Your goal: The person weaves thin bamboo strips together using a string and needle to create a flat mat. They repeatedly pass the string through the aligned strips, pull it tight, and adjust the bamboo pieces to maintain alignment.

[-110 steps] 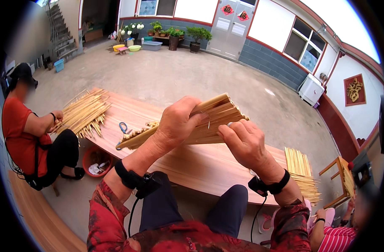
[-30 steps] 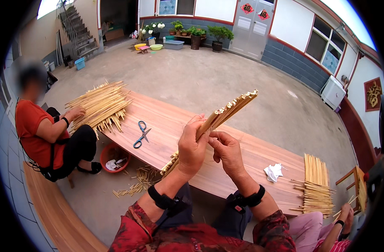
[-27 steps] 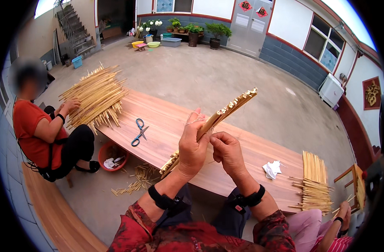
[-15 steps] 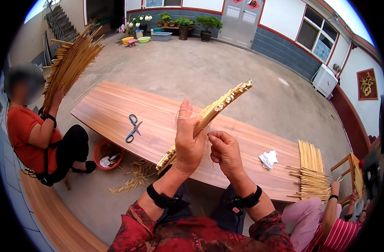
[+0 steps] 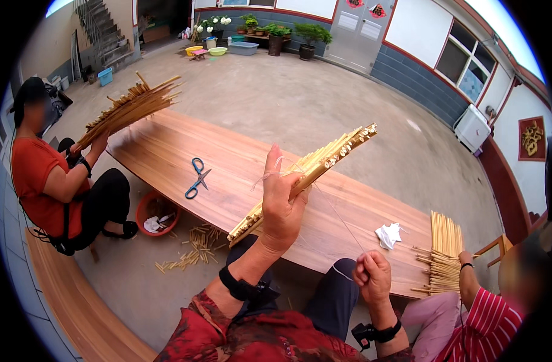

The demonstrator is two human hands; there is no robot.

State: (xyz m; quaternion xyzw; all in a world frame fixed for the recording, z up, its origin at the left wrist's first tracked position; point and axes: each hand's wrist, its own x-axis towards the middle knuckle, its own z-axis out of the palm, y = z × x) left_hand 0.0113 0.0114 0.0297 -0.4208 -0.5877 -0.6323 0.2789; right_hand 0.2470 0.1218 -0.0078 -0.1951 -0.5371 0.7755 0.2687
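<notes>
My left hand (image 5: pixel 283 208) grips a flat mat of straw-coloured stalks (image 5: pixel 341 153), held tilted on edge above the table, its cut ends up at the right. Thin thread (image 5: pixel 277 169) loops loosely around the left fingers and the stalks. From the mat a taut length of thread (image 5: pixel 342 220) runs down to my right hand (image 5: pixel 372 274), which is closed on its end near the table's front edge. Blue-handled scissors (image 5: pixel 197 179) lie partly spread on the wooden table (image 5: pixel 239 163), left of the mat.
A co-worker at left holds a stalk bundle (image 5: pixel 131 107); another at right touches a stalk pile (image 5: pixel 445 250). Crumpled white tissue (image 5: pixel 389 235) lies on the table. A red basin (image 5: pixel 152 208) and cut stalk pieces (image 5: pixel 197 247) are on the ground.
My right hand has moved away from the mat, down and right, drawing the thread straight. At left, the co-worker has lowered the stalk bundle toward the table; the right co-worker reaches to the pile.
</notes>
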